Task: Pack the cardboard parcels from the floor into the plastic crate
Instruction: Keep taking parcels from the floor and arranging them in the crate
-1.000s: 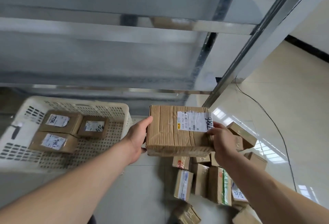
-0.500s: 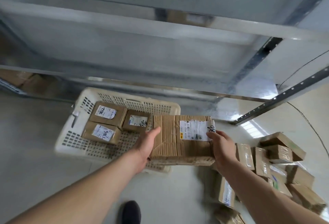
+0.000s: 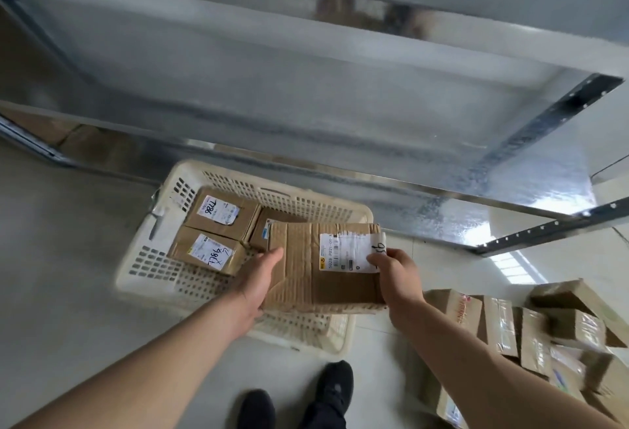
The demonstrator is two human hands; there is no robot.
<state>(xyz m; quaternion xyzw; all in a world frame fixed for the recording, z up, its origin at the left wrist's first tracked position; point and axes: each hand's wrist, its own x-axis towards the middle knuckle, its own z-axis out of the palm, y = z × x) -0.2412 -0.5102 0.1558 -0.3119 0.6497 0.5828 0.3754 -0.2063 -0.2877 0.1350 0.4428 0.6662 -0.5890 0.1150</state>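
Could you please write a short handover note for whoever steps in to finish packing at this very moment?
Left hand and right hand grip the flat parcel by its two ends, holding it above the right half of the plastic crate.
Done: three labelled parcels lie inside the crate at its left and far side.
Left: lower this parcel into the free right side, then fetch the floor pile to the right.

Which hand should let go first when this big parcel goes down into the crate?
Probably the right hand. It grips the big parcel at the edge near the crate's right wall. The left hand holds the side toward the three packed parcels and can steer it in.
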